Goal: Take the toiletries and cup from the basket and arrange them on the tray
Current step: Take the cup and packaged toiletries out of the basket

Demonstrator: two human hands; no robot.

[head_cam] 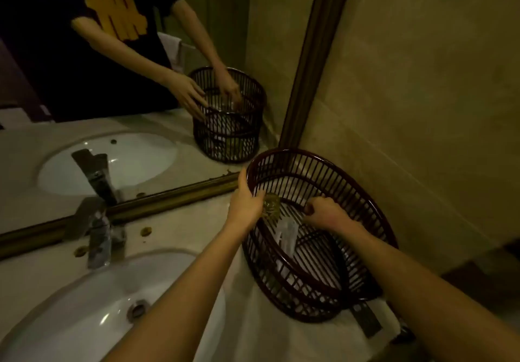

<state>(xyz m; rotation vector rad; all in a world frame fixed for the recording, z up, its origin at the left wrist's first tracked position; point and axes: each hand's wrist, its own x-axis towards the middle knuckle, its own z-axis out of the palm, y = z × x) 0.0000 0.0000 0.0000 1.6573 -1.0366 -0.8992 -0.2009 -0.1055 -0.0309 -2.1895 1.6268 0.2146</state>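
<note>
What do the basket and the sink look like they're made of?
The basket: thin dark red-brown slats with a glossy rim, so lacquered wood or bamboo, possibly plastic; the dim light leaves it open. The sink: a smooth white bowl with bright glints, likely glazed ceramic.

surface: marble counter [180, 229] | on it: white cloth [267, 330] under basket [295, 299], faucet [98, 240] | inset: sink [70, 319]

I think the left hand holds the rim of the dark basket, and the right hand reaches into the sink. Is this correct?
Not quite. The left hand does hold the rim of the dark basket, but the right hand reaches into the basket, not the sink. The head view shows it.
</note>
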